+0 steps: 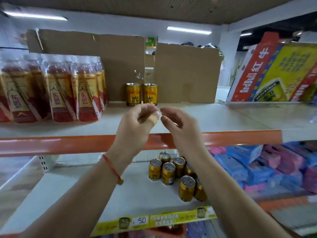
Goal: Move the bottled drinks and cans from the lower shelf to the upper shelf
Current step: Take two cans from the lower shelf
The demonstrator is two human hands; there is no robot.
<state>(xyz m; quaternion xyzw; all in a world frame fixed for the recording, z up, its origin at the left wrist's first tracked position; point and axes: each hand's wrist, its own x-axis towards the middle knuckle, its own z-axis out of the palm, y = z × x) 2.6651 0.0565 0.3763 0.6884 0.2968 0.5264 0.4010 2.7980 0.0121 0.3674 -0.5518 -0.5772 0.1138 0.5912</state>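
Two gold cans stand side by side at the back of the upper shelf, against cardboard. Several more gold cans stand in a loose cluster on the lower shelf. A shrink-wrapped pack of red-and-gold bottles sits on the upper shelf at the left. My left hand and my right hand hover together above the upper shelf's front edge, just in front of the two cans. Both hold nothing, with fingers loosely curled and fingertips close to each other.
An orange rail fronts the upper shelf. Brown cardboard sheets line its back. A Red Bull carton leans at the right. Blue and pink packs fill the lower shelf's right side. A yellow price strip edges the lower shelf.
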